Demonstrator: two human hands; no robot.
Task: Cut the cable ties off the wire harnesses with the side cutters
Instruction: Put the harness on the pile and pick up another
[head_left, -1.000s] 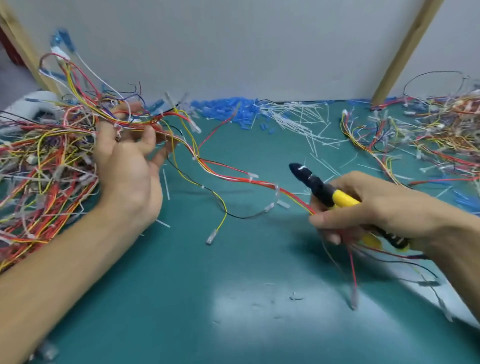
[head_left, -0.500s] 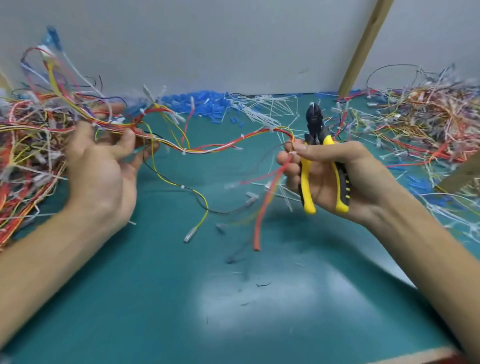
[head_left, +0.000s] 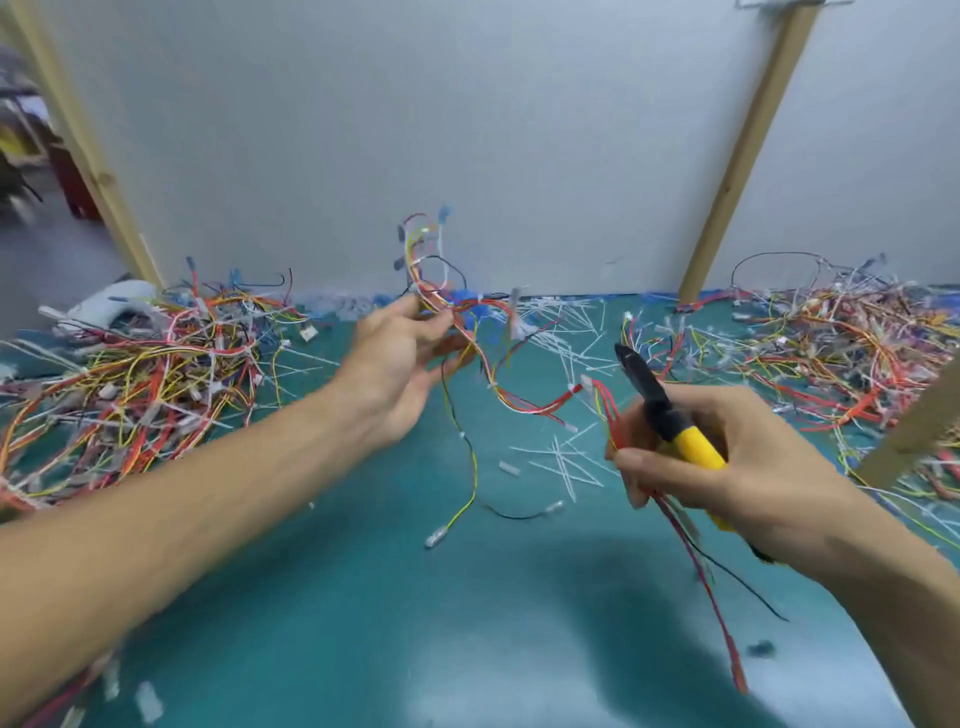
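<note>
A wire harness (head_left: 498, 384) of red, yellow and black wires with white cable ties hangs in the air between my hands above the green mat. My left hand (head_left: 400, 364) holds its upper end between thumb and fingers near the wall. My right hand (head_left: 717, 457) grips the side cutters (head_left: 670, 415), yellow handles and black jaws pointing up-left, and pinches the harness's other end against them. Loose wire ends trail down below my right hand.
A big tangle of harnesses (head_left: 135, 374) covers the mat on the left and another pile (head_left: 852, 353) lies on the right. Cut white ties (head_left: 561, 332) litter the back of the green mat (head_left: 363, 597). Wooden posts (head_left: 743, 156) stand against the grey wall.
My left hand has lifted the harness out of the left pile toward the middle. My right hand has dropped lower and tilted the cutters from upright to pointing up-left.
</note>
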